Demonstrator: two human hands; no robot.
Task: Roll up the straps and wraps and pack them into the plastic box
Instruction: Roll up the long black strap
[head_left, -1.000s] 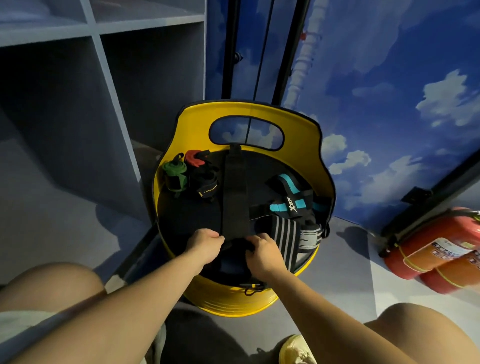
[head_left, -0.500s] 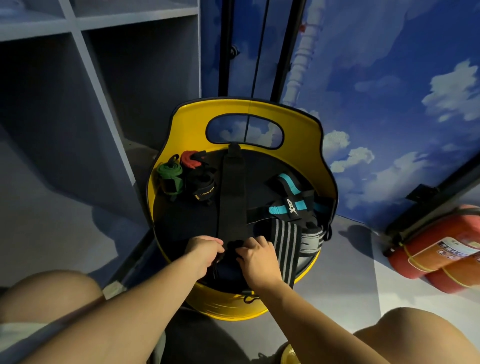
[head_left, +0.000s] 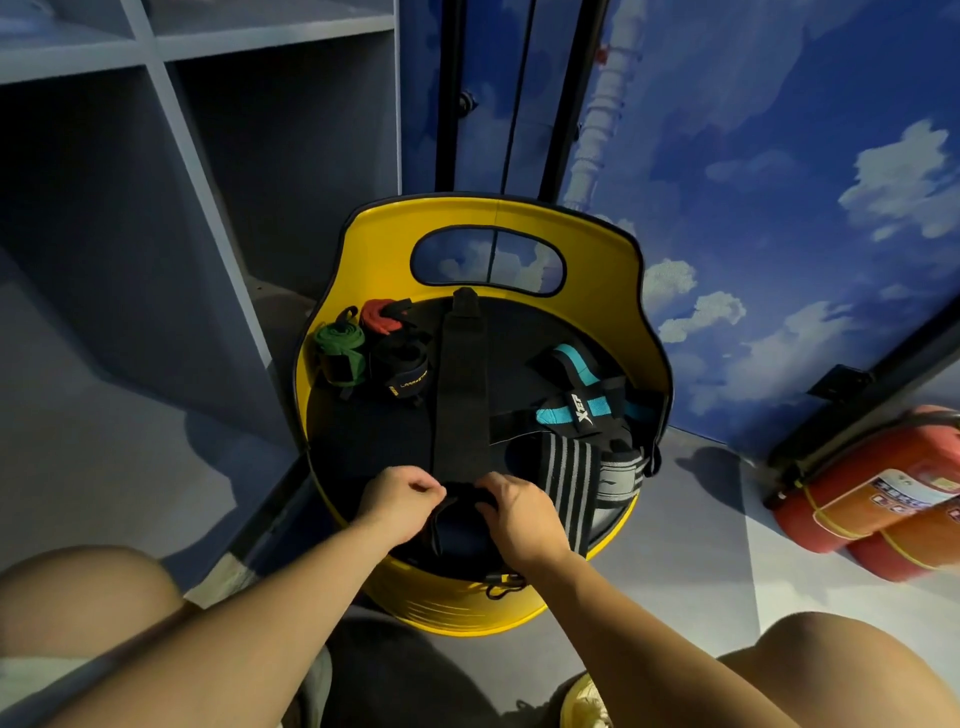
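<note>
A long black strap lies lengthwise across the black top of a yellow drum-shaped stand. My left hand and my right hand both pinch its near end, which is curled into a small roll between them. At the back left sit three rolled wraps: a green one, a red one and a black one. On the right lie a black-and-teal wrap and a grey-striped wrap, both unrolled. No plastic box is in view.
Grey open shelving stands at the left. A blue cloud-painted wall rises behind. Two red fire extinguishers lie on the floor at the right. My knees frame the bottom corners.
Both hands have drawn slightly closer to me while rolling the strap's near end, and the roll between them has grown thicker.
</note>
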